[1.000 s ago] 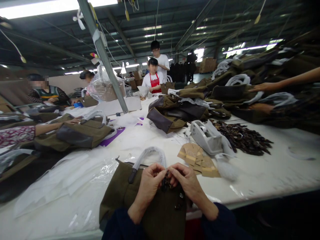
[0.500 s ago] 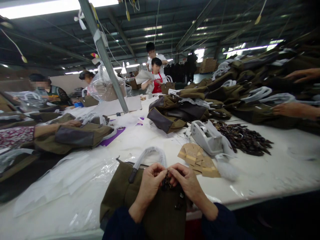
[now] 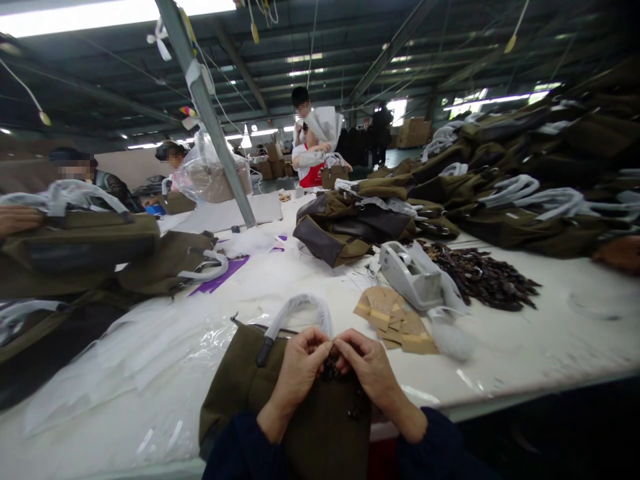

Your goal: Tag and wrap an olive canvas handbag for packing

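An olive-green handbag [image 3: 255, 383] lies before me at the table edge, its wrapped handle [image 3: 303, 308] arching up behind my hands. My left hand [image 3: 303, 363] is closed in a pinch, thumb and fingertips together. Opposite it, my right hand [image 3: 367, 363] pinches too, and the fingertips of both almost meet over the bag. Between and under the fingers hangs a small dark piece with shiny metal bits [image 3: 330, 368]; its exact kind is too small to make out. Another glinting dark bit [image 3: 355, 412] sits lower, near my right wrist.
Brown card tags [image 3: 387, 313], a grey tape dispenser [image 3: 413, 277] and a heap of dark small pieces [image 3: 490, 277] lie right of the bag. Olive bags [image 3: 350, 223] pile up behind. Clear plastic sheets [image 3: 115, 363] cover the left. A co-worker's hand [image 3: 20, 219] holds a bag there.
My hands stay pinched at nearly the same spot. On the left, a co-worker has raised a bag. The co-worker's hands at the right have drawn back from the pile.
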{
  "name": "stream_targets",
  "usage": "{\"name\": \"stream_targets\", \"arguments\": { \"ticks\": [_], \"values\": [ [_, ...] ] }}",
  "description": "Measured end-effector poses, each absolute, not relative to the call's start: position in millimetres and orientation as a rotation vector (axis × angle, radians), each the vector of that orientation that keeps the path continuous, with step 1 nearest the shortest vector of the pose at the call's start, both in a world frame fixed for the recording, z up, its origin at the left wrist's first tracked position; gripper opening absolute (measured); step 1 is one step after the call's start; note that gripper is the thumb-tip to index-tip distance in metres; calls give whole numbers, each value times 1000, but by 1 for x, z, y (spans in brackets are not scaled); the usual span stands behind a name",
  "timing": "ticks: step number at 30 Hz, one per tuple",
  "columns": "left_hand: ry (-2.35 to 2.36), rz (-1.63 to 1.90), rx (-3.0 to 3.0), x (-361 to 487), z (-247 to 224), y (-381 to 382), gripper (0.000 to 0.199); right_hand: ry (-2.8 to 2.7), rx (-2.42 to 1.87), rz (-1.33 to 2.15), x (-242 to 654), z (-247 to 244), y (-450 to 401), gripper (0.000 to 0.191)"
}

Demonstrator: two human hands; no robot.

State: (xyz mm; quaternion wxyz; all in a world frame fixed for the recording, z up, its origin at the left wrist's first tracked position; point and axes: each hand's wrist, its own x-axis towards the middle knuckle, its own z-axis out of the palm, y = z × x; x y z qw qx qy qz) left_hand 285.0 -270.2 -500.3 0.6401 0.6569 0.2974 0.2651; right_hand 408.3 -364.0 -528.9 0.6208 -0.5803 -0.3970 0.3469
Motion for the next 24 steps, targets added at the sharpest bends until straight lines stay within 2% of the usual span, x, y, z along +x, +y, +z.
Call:
{"name": "stream_targets", "arguments": {
  "ticks": [7,20,24],
  "values": [
    [699,603,1441,291,-507,-274,29,-825,-1328,738,404,-525,-363,37],
    [710,613,1488,290,-510,-271,29,-985,-1372,788,413,-527,-358,30],
    [730,630,1513,287,-505,-271,31,-1092,-1576,532,431,-515,-376,30]
  ]
}}
